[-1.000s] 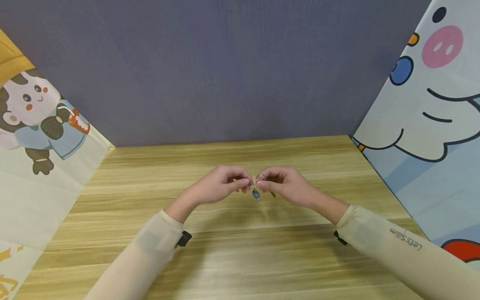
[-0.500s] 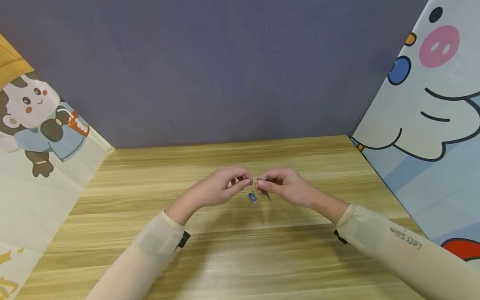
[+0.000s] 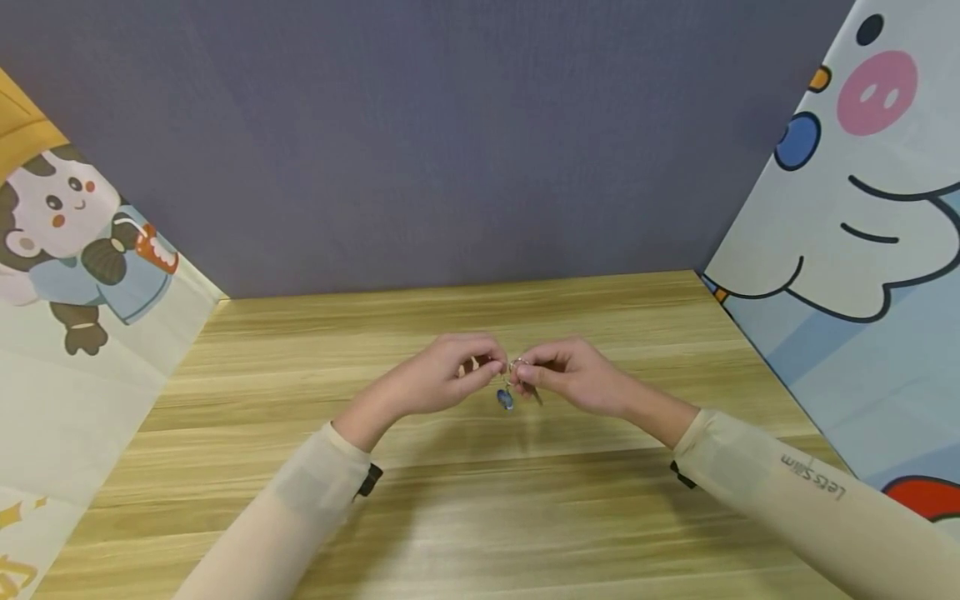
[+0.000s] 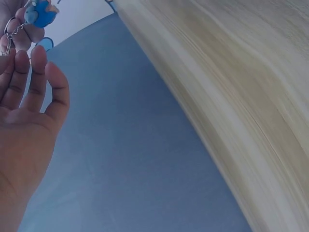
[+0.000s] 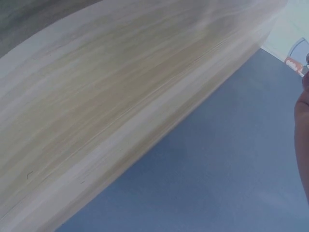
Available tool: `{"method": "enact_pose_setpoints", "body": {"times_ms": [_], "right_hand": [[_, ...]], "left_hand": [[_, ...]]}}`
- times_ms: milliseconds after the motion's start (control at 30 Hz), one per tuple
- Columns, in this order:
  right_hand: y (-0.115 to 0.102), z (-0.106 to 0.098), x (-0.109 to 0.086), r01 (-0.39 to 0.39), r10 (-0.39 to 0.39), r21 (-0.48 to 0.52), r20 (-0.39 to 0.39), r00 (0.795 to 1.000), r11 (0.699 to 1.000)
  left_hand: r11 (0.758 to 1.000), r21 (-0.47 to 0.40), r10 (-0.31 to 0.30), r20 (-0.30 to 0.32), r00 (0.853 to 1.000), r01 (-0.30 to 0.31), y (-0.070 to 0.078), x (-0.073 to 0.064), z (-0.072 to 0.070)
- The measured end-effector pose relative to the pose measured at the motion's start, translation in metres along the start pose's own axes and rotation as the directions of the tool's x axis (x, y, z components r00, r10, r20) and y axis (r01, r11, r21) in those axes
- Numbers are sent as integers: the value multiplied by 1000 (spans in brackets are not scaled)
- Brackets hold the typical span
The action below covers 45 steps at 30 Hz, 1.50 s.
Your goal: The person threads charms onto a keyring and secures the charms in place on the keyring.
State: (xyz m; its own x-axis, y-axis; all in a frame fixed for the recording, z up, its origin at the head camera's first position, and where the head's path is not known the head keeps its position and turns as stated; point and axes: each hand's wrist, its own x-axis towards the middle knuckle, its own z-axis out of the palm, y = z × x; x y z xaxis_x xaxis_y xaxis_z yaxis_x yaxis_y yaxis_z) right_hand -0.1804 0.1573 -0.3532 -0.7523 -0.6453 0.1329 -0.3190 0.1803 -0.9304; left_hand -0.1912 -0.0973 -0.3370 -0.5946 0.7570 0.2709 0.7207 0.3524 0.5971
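Observation:
Both hands meet over the middle of the table in the head view. My left hand pinches the top of a keychain between thumb and fingertips. Its blue charm dangles just below; the left wrist view shows that charm on a short metal chain. Close on the right, my right hand pinches a metal key ring, and a thin dark key pokes out under its thumb. The fingers hide where ring and chain meet. Only an edge of the right hand enters the right wrist view.
The wood-grain table lies beneath both hands. A grey-blue panel rises behind it, with cartoon-printed walls on the left and right.
The charm has swung slightly left and lower, and the key's tip has shifted left and down. Both hands keep their pinch in nearly the same place.

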Motion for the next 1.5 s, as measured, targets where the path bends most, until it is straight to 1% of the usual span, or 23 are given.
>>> {"method": "enact_pose_setpoints", "body": {"times_ms": [133, 233, 367, 433, 567, 667, 800, 900, 967, 1067, 1133, 1200, 1267, 1400, 1500], "right_hand": [[1, -2, -2, 16, -16, 9, -3, 1000, 1000], [2, -3, -2, 19, -19, 14, 6, 1000, 1000], [2, -5, -2, 0, 1, -23, 25, 1000, 1000], [2, -6, -2, -19, 21, -36, 52, 998, 999], [4, -7, 0, -66, 68, -19, 139, 988, 998], [4, -6, 1, -85, 90, -33, 166, 982, 996], [4, -4, 1, -49, 58, -70, 138, 989, 996], [5, -3, 0, -5, 13, -70, 113, 994, 998], [5, -3, 0, 34, -25, -89, 103, 994, 995], [4, -3, -2, 92, -77, -144, 106, 991, 985], [4, -4, -2, 104, -86, -165, 111, 990, 981], [5, -5, -3, 85, -66, -163, 116, 991, 983], [5, -6, -4, 40, -25, -135, 113, 993, 990], [3, -6, -5, -39, 50, -125, 85, 995, 991], [1, -6, -5, -77, 84, -117, 57, 995, 990]], "left_hand": [[1000, -8, -16, -8, 1000, 16, 1, 1, 0], [1000, -6, -26, -3, 1000, 26, 1, 2, 1], [999, -3, -39, 21, 999, 40, 1, 2, 1], [999, -4, -37, 41, 998, 38, 0, 2, 1], [1000, -8, -16, 93, 996, 17, -1, 1, 2], [1000, -5, -20, 118, 993, 20, -1, 1, 3], [999, -9, -34, 102, 994, 35, 0, 3, 4], [999, -11, -34, 74, 997, 35, 1, 4, 5], [999, -4, -36, 62, 997, 37, 2, 5, 5], [1000, 12, -18, 57, 998, 18, 2, 6, 5], [1000, 26, 1, 59, 998, -2, 2, 6, 5], [999, 42, 14, 65, 998, -17, 2, 6, 5], [999, 45, 11, 70, 997, -14, 2, 5, 5], [1000, 5, -15, 75, 997, 14, 3, 5, 7], [999, -37, -30, 60, 998, 32, 4, 5, 8]]}}
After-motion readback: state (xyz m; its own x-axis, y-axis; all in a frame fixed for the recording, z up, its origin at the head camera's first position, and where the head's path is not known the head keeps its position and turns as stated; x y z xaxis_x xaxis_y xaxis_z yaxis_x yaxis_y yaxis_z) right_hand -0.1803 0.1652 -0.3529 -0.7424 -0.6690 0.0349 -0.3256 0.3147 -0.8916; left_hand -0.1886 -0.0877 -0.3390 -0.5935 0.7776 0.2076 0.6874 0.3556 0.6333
